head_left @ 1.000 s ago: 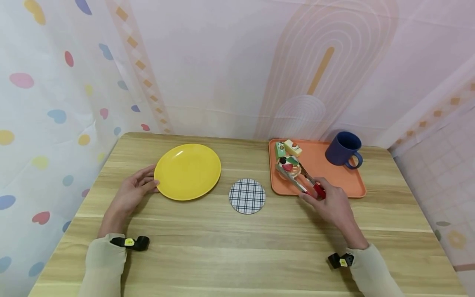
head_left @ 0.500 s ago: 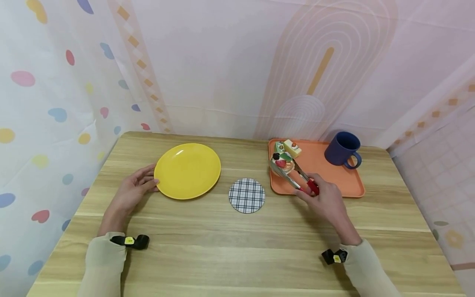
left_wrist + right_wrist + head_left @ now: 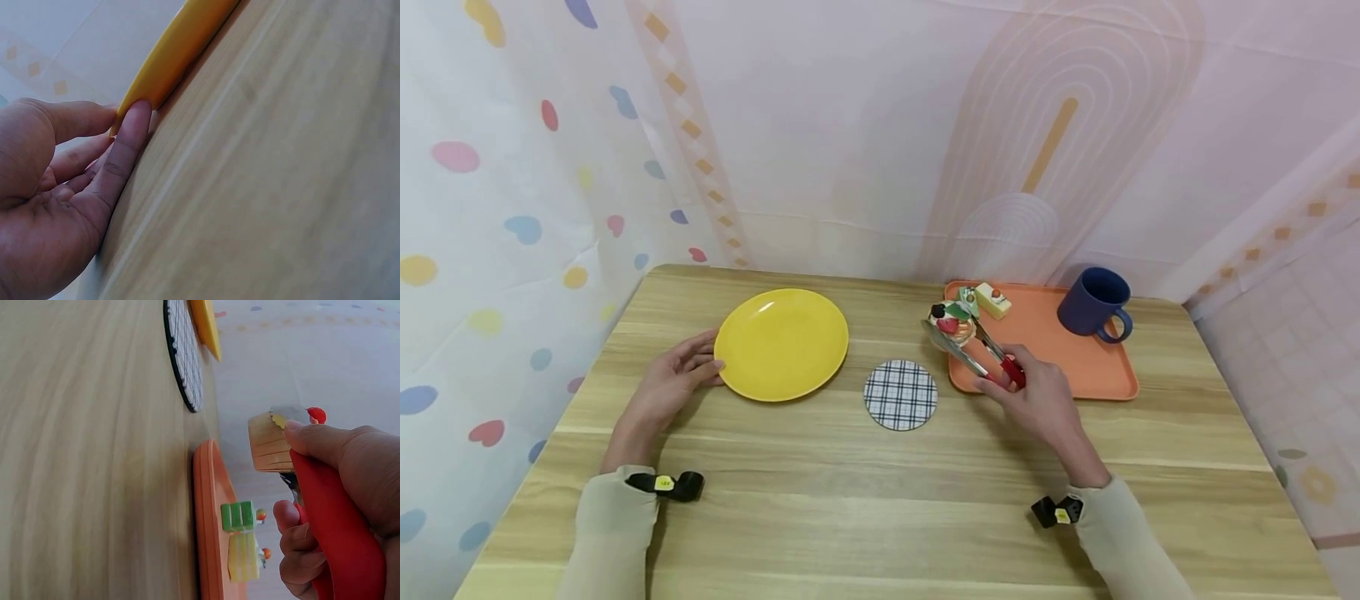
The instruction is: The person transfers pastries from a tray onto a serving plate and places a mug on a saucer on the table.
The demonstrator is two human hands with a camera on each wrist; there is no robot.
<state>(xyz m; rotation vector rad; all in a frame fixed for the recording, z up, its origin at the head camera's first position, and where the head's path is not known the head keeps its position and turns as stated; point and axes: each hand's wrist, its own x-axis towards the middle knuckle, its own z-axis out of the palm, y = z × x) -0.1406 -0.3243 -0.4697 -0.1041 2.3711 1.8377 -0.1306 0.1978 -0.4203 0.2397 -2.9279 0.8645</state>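
Note:
My left hand (image 3: 672,379) pinches the left rim of a round yellow plate (image 3: 782,346). The left wrist view shows a fingertip and thumb on either side of that rim (image 3: 159,72). My right hand (image 3: 1043,396) grips red-handled metal tongs (image 3: 1013,373). Between the tong tips is a fruit tart (image 3: 953,327) with red, dark and green toppings, over the left edge of an orange tray (image 3: 1067,367). In the right wrist view the tart's pleated base (image 3: 267,445) hangs above the tray's level, its top partly hidden by my thumb.
A green cake slice (image 3: 967,297) and a yellow cake slice (image 3: 993,301) sit at the tray's back left. A dark blue mug (image 3: 1092,304) stands at its back right. Between plate and tray lies a round checked coaster (image 3: 901,396). A patterned curtain hangs behind the table.
My right hand has moved left with the tongs and tart, bringing the tart from over the tray to its left edge. The left hand and plate have stayed in place.

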